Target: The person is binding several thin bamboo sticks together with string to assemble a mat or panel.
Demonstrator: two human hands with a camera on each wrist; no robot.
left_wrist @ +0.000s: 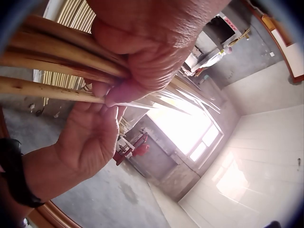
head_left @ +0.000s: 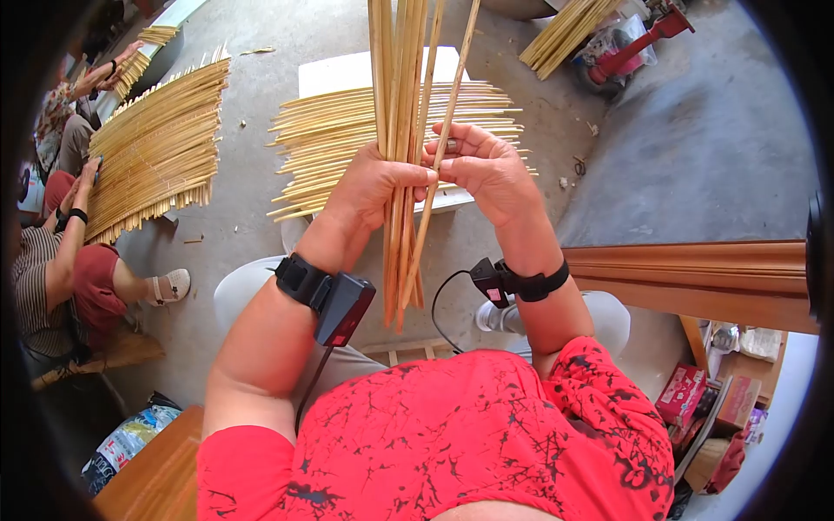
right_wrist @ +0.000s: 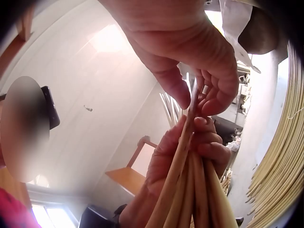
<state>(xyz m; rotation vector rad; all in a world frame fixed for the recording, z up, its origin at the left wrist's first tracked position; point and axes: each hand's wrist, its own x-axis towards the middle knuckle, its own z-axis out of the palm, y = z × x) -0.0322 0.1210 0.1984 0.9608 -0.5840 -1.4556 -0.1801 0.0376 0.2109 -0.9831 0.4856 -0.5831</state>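
In the head view the left hand (head_left: 373,182) grips a bundle of long thin sticks (head_left: 400,104), which stand upright before the chest. The right hand (head_left: 486,169) pinches one stick (head_left: 453,95) at the bundle's right side, thumb and fingertips close to the left thumb. In the left wrist view the right hand (left_wrist: 90,137) lies just under that single stick (left_wrist: 42,90). The right wrist view shows the right hand (right_wrist: 190,52) above the left hand (right_wrist: 166,161), its thumb and fingers around the stick (right_wrist: 183,152). Behind the hands lies a layer of sticks (head_left: 330,139) on a white board (head_left: 334,76).
At the left, a seated person (head_left: 61,260) has hands on a large stick mat (head_left: 161,148), with another person's arm (head_left: 91,80) beyond. More sticks (head_left: 565,35) lie at the top right, beside a red metal object (head_left: 638,48). A wooden edge (head_left: 695,273) runs along the right.
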